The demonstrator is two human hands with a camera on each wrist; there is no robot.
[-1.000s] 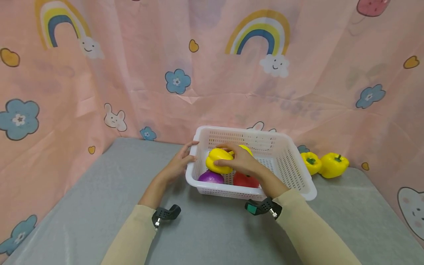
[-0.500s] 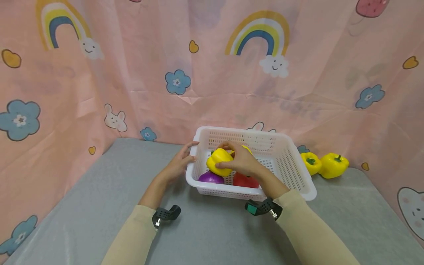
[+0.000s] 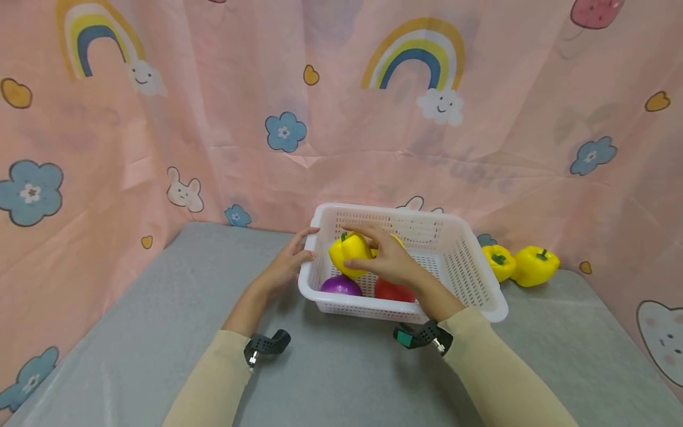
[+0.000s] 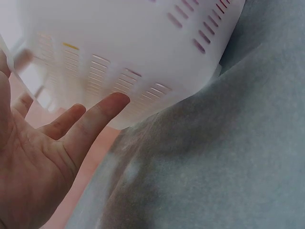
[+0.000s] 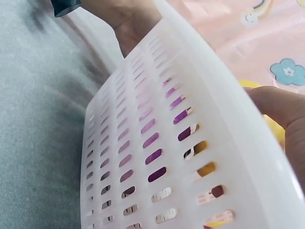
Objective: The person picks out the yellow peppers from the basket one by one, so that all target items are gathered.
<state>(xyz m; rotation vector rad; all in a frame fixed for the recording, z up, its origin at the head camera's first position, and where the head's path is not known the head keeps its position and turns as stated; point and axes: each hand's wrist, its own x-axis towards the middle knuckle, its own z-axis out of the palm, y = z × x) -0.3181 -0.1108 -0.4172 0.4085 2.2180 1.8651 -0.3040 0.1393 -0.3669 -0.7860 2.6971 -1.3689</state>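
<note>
A white perforated plastic basket (image 3: 453, 237) stands on the grey cloth. At its left rim is my left hand (image 3: 285, 267), thumb and index finger over the edge; the left wrist view shows other fingers below along the outer wall (image 4: 119, 43). My right hand (image 3: 392, 258) reaches over the near side and holds a yellow bell pepper (image 3: 344, 255), thumb in front and fingers behind, its green stem upward. Beneath lies a round purple vegetable (image 3: 341, 286), perhaps an onion. Below my right hand sits a red vegetable (image 3: 393, 290), partly hidden. Another yellow item (image 3: 397, 239) is mostly covered by the hand.
Two more yellow bell peppers (image 3: 500, 263) (image 3: 535, 265) rest on the table (image 3: 213, 284) outside the basket's right end. A pink printed curtain (image 3: 341, 166) hangs close behind the basket.
The yellow bell pepper has turned so its stem points up and has shifted slightly up and left. My right index finger has stretched further over it. My left hand stays in place.
</note>
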